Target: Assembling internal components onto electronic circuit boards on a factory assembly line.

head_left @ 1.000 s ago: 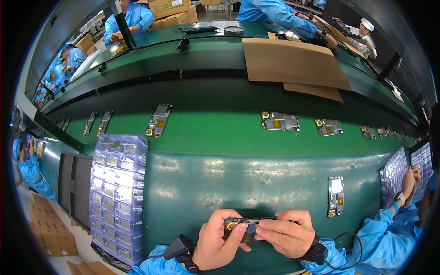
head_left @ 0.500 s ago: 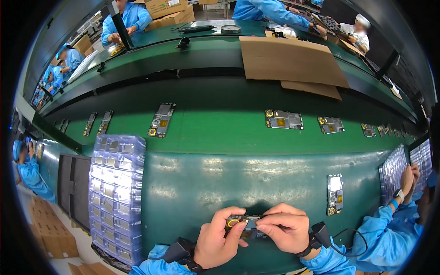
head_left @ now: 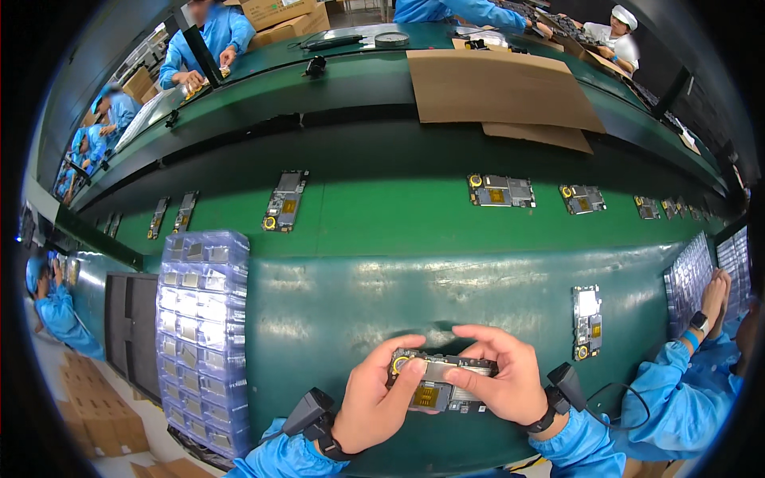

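Note:
Between my hands, just above the bench, is a dark circuit board [head_left: 425, 397] with a yellow-ringed round part at its left end. My left hand [head_left: 376, 402] grips that end, its thumb on the upper face and its fingers behind the far edge. The right hand [head_left: 510, 381] holds the other end, fingers curled over the back. Its thumb presses on a flat silver metal plate [head_left: 437, 371] lying along the board's upper part. Fingers partly cover both plate and board. Off to the right, a second circuit board [head_left: 587, 323] with a bright silver patch lies on the bench.
A clear plastic blister tray [head_left: 202, 342] of small silver plates stands left. Several circuit boards [head_left: 285, 201] lie spaced along the green strip [head_left: 382, 215] beyond the bench. Cardboard [head_left: 502, 88] rests on the ledge above. A co-worker's hands [head_left: 715, 299] are by more trays at right.
The circuit board has turned from nearly edge-on to face up, and the silver plate now shows on it. My right fingers have spread over its right end. The whole view has shifted slightly.

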### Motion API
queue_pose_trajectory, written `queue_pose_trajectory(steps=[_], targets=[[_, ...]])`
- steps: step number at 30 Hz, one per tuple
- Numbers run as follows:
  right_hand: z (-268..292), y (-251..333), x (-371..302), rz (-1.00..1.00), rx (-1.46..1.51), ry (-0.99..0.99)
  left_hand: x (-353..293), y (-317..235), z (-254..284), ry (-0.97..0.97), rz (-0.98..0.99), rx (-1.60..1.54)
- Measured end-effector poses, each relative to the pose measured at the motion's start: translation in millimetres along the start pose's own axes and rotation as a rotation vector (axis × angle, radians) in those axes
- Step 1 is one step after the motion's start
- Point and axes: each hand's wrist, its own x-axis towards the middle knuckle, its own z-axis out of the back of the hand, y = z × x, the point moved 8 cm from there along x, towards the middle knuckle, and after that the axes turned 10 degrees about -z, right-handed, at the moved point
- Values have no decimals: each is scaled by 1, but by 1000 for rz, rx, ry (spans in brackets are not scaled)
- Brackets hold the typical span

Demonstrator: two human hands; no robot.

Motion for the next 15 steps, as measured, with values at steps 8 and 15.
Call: queue_pose_trajectory(steps=[8, 15], targets=[[-3, -14, 2, 41, 26, 55, 0, -8, 2, 40, -172, 462], [-1, -5, 7, 85, -129, 39, 1, -2, -4, 140, -141, 290]])
